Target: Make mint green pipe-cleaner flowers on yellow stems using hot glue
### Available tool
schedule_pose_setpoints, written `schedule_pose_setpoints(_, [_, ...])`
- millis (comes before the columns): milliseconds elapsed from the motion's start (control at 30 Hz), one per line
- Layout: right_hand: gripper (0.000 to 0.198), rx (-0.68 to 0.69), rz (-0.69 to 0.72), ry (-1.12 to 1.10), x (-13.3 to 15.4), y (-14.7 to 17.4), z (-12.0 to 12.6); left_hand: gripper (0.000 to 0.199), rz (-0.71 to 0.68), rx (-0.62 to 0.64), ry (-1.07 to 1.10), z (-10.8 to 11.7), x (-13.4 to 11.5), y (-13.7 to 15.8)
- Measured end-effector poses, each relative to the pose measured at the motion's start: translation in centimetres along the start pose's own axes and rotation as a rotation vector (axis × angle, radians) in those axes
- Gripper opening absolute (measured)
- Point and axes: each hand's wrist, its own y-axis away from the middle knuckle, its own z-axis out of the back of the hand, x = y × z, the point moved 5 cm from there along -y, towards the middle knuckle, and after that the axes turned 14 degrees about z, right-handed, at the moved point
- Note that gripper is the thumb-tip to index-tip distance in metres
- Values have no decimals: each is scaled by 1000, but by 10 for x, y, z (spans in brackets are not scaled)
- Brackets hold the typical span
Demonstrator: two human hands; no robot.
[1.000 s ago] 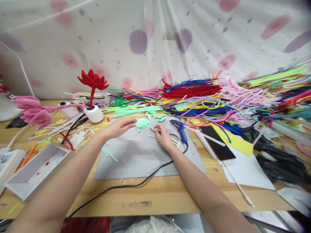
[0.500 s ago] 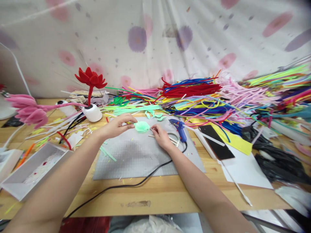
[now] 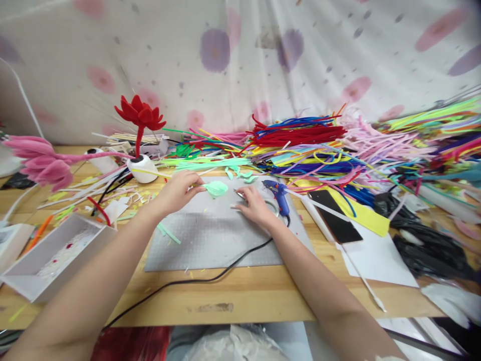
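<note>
My left hand (image 3: pixel 183 190) pinches a mint-green fuzzy petal piece (image 3: pixel 216 188) by its left end and holds it over the grey cutting mat (image 3: pixel 214 240). A thin yellow stick (image 3: pixel 156 173) shows behind that hand; whether it joins the piece I cannot tell. To the right, apart from the piece, my right hand (image 3: pixel 255 204) has its fingers curled around a small silver-tipped thing, mostly hidden. Pale loop handles (image 3: pixel 273 206), perhaps of scissors, show beside this hand. A blue glue gun (image 3: pixel 278 196) lies just right of them. Loose mint-green petals (image 3: pixel 244 175) rest at the mat's back edge.
Bundles of coloured pipe cleaners (image 3: pixel 300 135) fill the back. A red flower (image 3: pixel 141 115) stands in a white pot (image 3: pixel 143 169), beside a pink flower (image 3: pixel 41 160). A white box (image 3: pixel 71 250) sits left, a phone (image 3: pixel 334 215) right. A black cord (image 3: pixel 210 282) crosses the front.
My right hand has drawn away to the right from the mint-green piece. My left hand has shifted slightly left with the piece. The view has tipped down a little.
</note>
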Motion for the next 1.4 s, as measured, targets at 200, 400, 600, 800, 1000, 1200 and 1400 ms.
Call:
schedule_pose_setpoints(200, [28,148,-47,317,-5,28,22,27,52,41,45,-9,11,6])
schedule_pose_setpoints(400, [28,287,-217,587,-6,46,26,25,203,198,179,-19,22,9])
schedule_pose_setpoints(600, [26,374,-243,588,4,42,18,22,234,177,235,-17,30,8])
schedule_pose_setpoints(800, [34,123,-232,302,2,37,20,24,272,101,248,-11,33,12])
schedule_pose_setpoints(1000, [31,137,-244,150,-4,28,23,21,285,53,170,-2,29,17])
schedule_pose_setpoints(1200, [22,170,-282,179,-4,31,17,21,241,-27,20,10,20,22])
schedule_pose_setpoints(1400, [34,-29,-175,85,-2,21,24,21,267,-7,113,6,33,21])
